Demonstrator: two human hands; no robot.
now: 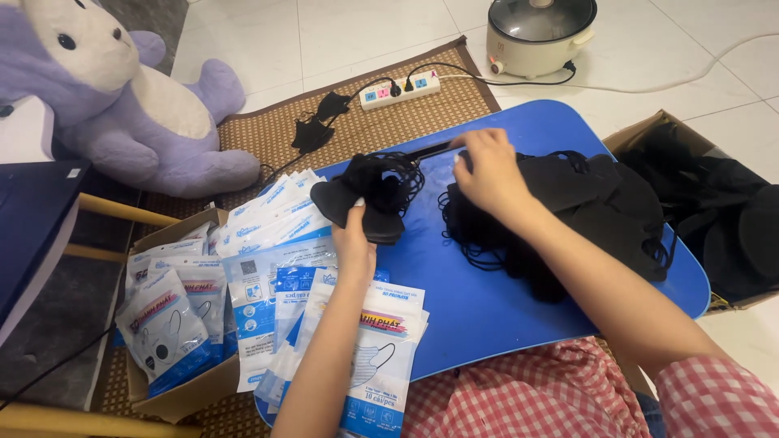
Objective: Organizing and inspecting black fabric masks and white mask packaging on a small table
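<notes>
A small stack of black face masks (369,195) with tangled ear loops rests on the left part of a blue lap table (479,300); my left hand (355,243) grips its near edge. My right hand (487,172) lies on a larger heap of black masks (568,219) that covers the table's right half, fingers curled into the pile. Empty blue-and-white mask pouches (381,349) are fanned out under my left forearm at the table's left edge.
A cardboard box (174,397) of packed pouches sits at the left. Another carton with black masks (714,203) stands at the right. A purple plush toy (122,97), a power strip (400,89) and a white cooker (540,32) lie beyond on the mat and tiles.
</notes>
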